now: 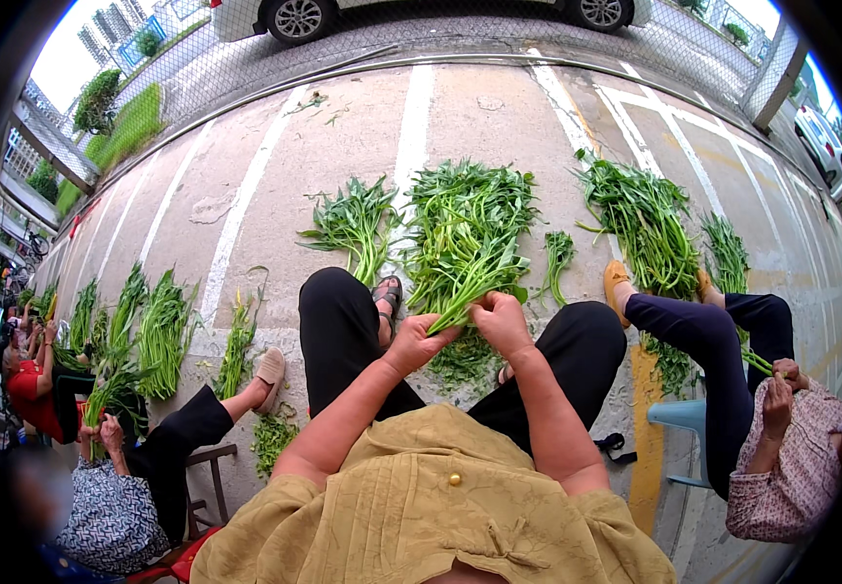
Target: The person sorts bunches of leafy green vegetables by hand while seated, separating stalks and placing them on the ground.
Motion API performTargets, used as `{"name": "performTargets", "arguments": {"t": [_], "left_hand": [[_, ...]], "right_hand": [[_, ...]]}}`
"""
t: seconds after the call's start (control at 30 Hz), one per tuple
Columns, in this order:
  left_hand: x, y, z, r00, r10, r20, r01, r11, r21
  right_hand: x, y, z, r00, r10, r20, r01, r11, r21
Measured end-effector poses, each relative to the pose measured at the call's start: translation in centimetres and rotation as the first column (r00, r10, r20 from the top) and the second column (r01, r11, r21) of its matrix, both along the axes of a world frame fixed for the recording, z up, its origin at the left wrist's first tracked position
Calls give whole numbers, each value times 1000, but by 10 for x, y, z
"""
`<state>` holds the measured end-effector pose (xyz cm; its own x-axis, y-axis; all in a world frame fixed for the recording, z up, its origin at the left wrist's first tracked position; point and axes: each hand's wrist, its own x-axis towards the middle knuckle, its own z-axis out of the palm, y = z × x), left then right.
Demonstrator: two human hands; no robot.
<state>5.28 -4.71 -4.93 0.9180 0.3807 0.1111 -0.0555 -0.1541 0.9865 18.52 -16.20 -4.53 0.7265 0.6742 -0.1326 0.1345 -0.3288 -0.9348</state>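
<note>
Over there, both bare forearms (351, 414) angle inward, the left hand (418, 345) curled closed, the right hand (502, 323) pinching just beside it, between the spread knees (329, 297).

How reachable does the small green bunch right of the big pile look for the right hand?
Probably yes: the small green bunch lies ahead of the right hand, with the right knee beside the way but not across it. That hand is at the stems, though.
</note>
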Motion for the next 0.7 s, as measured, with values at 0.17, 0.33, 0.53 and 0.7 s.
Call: {"name": "performTargets", "arguments": {"t": [0.17, 0.33, 0.53, 0.7], "left_hand": [[-2, 0, 12, 985, 11, -173, -52, 972, -230], [-4, 4, 21, 987, -15, -160, -47, 926, -375], [-7, 6, 24, 988, -25, -154, -27, 946, -323], [-6, 7, 21, 989, -15, -149, -36, 942, -334]], "right_hand": [[5, -7, 18, 672, 9, -741, 229, 949, 219], [0, -6, 25, 293, 287, -912, 307, 875, 374], [7, -12, 13, 84, 511, -855, 233, 825, 516], [-2, -7, 21, 327, 460, -825, 477, 673, 565]]}}
